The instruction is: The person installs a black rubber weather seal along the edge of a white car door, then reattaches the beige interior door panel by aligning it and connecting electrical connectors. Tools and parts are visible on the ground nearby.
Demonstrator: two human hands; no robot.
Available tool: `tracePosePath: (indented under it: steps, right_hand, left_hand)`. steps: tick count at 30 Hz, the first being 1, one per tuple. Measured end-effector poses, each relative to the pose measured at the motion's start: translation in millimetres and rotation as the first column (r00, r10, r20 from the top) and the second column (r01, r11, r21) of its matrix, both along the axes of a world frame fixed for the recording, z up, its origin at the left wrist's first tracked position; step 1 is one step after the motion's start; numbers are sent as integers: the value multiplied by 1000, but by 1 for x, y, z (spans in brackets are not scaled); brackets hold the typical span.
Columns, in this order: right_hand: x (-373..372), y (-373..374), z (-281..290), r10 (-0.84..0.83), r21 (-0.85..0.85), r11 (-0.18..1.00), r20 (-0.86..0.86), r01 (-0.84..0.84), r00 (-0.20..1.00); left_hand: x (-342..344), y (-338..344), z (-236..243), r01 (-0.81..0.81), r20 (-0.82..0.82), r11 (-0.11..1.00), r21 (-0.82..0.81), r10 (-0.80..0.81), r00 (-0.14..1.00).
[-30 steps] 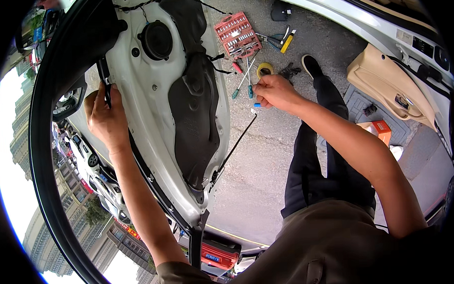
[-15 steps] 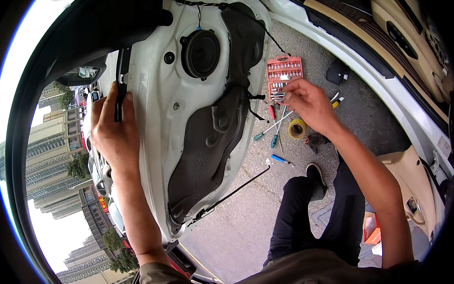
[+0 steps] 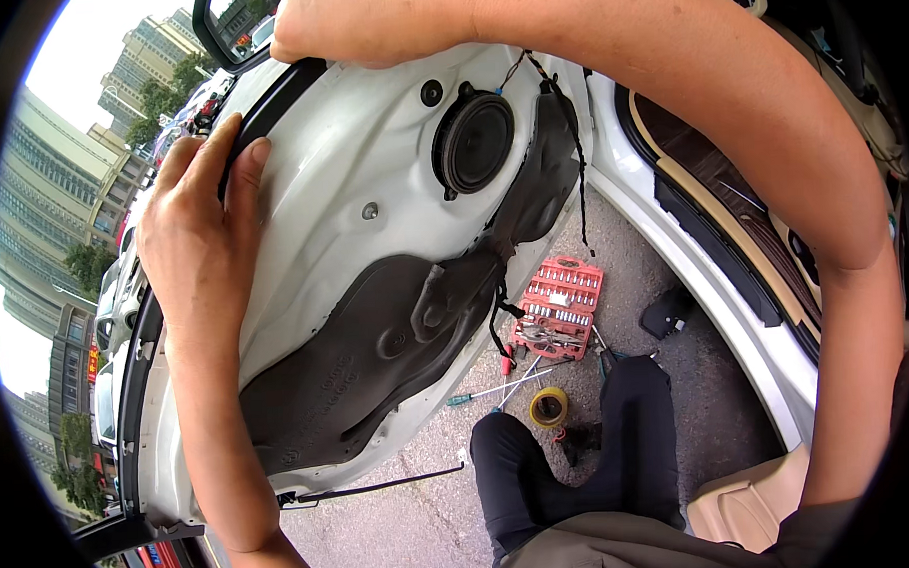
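My left hand (image 3: 194,218) grips a long black trim strip (image 3: 273,105) along the window edge of the white door (image 3: 335,163), thumb on the near side. My right hand (image 3: 355,17) reaches across the top of the door near the side mirror (image 3: 217,30). It is closed, and its fingertips and whatever they hold are hidden. The door's inner panel is off, showing a round black speaker (image 3: 475,143), a dark membrane (image 3: 337,358) and dangling black wiring (image 3: 576,150).
On the pavement lie a red socket set (image 3: 557,305), screwdrivers, a yellow tape roll (image 3: 547,409) and a dark object (image 3: 664,312). The car's doorway (image 3: 713,235) is at right, a beige panel (image 3: 742,499) lower right. Parked cars and buildings show at left.
My right hand has risen from above the tools to the door's top, its arm now arching over the picture. My left hand stays on the black strip. The view has shifted toward the door.
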State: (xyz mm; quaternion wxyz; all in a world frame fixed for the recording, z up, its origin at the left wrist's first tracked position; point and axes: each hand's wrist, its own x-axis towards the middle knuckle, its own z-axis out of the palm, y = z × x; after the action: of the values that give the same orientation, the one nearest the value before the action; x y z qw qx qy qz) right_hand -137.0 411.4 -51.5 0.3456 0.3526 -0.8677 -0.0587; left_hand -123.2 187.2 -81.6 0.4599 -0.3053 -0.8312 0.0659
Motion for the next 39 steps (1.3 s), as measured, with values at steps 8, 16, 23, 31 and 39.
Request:
tracePosePath:
  steps: [8,16,23,31,39]
  right_hand:
    - [11,-8,29,-278,481,827,-102,292,955]
    - [3,-16,26,-273,482,811,-190,332,943]
    - [4,-32,45,-349,558,753,-110,348,931]
    - [4,-36,40,-354,551,744,-156,378,922]
    - [8,-34,28,-368,563,722,-179,402,912]
  left_hand:
    - [-21,-7,-17,128,-161,991,44,-119,980]
    - [-18,-10,-14,46,-307,998,-49,-59,950]
    - [-28,-19,-16,35,-388,993,-114,-76,918]
    - [-18,-17,-7,14,-409,994,-104,-56,911]
    - [4,-9,-21,36,-428,997,-73,-64,902]
